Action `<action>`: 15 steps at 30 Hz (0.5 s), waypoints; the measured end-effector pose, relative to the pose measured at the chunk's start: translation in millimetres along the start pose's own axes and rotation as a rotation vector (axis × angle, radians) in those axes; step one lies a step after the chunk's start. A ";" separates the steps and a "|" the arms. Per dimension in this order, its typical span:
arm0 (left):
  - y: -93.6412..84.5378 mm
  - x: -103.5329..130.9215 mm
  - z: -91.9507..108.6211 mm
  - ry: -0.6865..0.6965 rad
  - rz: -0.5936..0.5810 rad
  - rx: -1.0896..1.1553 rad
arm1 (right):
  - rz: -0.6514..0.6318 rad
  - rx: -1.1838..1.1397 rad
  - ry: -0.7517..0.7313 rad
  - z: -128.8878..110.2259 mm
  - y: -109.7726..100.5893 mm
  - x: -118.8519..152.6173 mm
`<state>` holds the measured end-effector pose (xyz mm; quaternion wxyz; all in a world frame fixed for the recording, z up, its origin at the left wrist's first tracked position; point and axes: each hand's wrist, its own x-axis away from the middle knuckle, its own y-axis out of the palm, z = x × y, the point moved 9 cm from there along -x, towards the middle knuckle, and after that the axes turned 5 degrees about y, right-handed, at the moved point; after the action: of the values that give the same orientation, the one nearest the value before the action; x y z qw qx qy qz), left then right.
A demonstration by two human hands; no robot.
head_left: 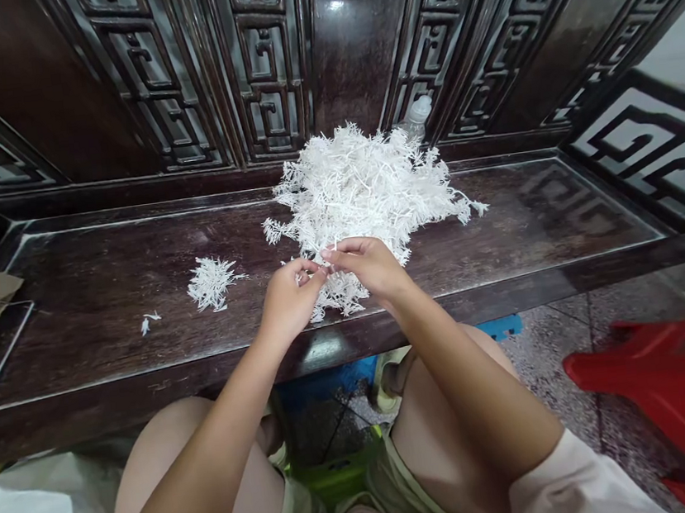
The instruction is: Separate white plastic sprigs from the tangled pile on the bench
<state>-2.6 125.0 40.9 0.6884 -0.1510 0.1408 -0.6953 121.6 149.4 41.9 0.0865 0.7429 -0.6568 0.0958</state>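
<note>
Head view showed the left hand [291,298] and the right hand [374,265] brought together, thumb and finger of each pinched on a small white sprig [320,257] between their fingertips. Fingers covered most of it, so its long axis could not be told. A large white heap [364,183] lay on the dark wooden bench [100,265], straight ahead and slightly rightward, its near edge reaching beneath the fingertips; the right hand was nearer its middle. On the opposite side, well apart from the heap, sat a small white pile [212,283], nearer the left hand, with a few loose bits [148,321] beyond it.
</note>
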 end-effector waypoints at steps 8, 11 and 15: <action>-9.2 -5.4 -0.7 0.002 -0.055 0.228 | -0.245 0.142 -0.031 -5.5 23.1 7.5; -10.7 -7.3 -1.9 0.012 -0.036 0.341 | -0.319 0.121 -0.051 -5.8 32.4 11.0; -13.7 -8.1 -1.0 0.014 -0.025 0.379 | -0.321 0.124 -0.038 -0.5 34.5 10.3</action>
<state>-15.5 133.3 45.4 0.6949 -0.0157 0.0105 -0.7189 88.6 135.4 45.0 0.0423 0.8437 -0.5243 0.1071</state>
